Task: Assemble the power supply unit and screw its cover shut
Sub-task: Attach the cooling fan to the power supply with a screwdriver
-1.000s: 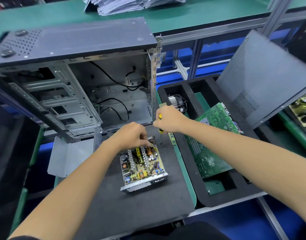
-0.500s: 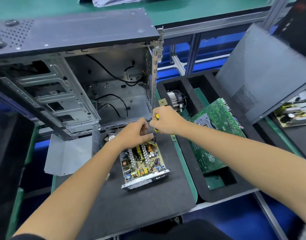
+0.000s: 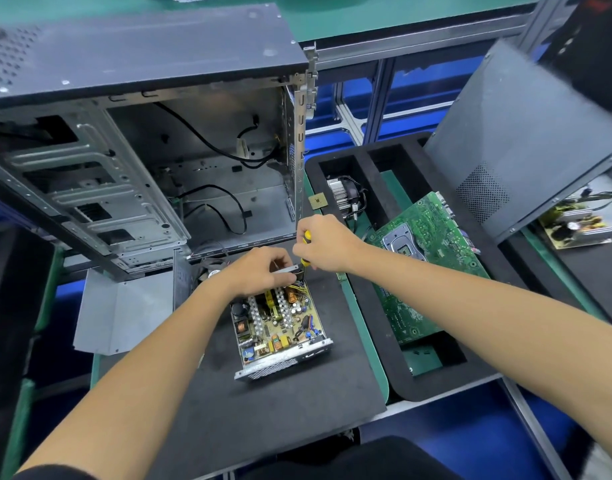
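Observation:
The open power supply unit (image 3: pixel 280 327) lies on a black foam mat (image 3: pixel 263 410), its circuit board with coils and capacitors exposed. My left hand (image 3: pixel 259 271) rests over its far end, fingers curled on the metal rear wall. My right hand (image 3: pixel 327 244) grips a yellow-and-black screwdriver (image 3: pixel 306 247), tip pointing down at the unit's far right corner, right beside my left fingertips. The grey metal cover (image 3: pixel 124 310) lies to the left of the unit, with a small fan (image 3: pixel 213 268) by it.
An open computer case (image 3: pixel 142 150) stands behind the mat. To the right, a black foam tray (image 3: pixel 394 375) holds a green motherboard (image 3: pixel 422 271) and a CPU cooler (image 3: pixel 342 195). A grey side panel (image 3: pixel 526 140) leans at far right, above another circuit board (image 3: pixel 574 223).
My right hand brought the screwdriver left and down to the unit's far corner, closing on my left hand. The view has dropped slightly toward the bench.

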The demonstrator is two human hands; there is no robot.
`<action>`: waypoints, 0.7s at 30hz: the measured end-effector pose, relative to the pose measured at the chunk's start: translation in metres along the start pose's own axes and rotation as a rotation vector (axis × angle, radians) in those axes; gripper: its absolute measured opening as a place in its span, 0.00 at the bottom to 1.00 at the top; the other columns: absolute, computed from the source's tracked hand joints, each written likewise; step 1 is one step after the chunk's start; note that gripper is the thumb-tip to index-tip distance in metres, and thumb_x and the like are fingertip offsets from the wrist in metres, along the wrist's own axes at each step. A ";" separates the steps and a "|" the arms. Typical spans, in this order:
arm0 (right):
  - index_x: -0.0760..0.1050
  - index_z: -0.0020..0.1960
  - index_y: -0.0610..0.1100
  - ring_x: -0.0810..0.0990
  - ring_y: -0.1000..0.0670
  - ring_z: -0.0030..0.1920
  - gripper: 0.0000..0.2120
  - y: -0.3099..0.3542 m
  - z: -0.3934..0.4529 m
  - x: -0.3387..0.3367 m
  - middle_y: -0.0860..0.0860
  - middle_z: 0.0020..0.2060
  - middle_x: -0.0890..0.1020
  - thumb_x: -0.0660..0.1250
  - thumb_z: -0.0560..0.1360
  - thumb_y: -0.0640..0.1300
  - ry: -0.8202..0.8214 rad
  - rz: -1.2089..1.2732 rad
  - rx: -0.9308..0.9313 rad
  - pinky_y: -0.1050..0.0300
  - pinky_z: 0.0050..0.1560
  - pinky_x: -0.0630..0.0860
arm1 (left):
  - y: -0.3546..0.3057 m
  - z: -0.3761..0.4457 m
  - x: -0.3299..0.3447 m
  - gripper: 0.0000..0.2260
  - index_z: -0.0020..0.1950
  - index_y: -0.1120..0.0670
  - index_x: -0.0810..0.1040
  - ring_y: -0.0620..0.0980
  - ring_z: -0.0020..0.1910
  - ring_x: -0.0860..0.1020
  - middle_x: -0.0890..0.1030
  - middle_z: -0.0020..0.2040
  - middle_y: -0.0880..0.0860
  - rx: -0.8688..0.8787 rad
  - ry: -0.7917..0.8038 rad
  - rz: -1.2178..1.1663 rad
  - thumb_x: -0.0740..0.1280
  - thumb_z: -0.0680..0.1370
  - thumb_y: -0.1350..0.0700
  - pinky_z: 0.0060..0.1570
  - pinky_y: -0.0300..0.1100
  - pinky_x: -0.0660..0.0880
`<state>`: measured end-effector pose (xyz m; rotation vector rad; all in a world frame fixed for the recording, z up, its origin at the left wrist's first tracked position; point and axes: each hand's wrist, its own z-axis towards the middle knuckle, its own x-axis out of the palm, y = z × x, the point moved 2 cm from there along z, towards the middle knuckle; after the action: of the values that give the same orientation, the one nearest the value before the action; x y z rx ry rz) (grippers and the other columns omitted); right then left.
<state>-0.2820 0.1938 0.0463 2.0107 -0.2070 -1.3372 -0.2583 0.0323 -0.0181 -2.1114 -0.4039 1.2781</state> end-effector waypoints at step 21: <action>0.74 0.43 0.41 0.78 0.46 0.33 0.03 -0.004 -0.004 -0.004 0.51 0.34 0.75 0.66 0.73 0.41 0.047 -0.017 -0.053 0.54 0.36 0.76 | -0.002 0.004 0.000 0.08 0.40 0.45 0.73 0.38 0.34 0.72 0.75 0.37 0.42 -0.007 0.011 -0.026 0.72 0.74 0.52 0.36 0.37 0.65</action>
<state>-0.2815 0.2001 0.0480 2.0015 -0.1315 -1.2911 -0.2615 0.0347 -0.0180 -2.1116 -0.4306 1.2520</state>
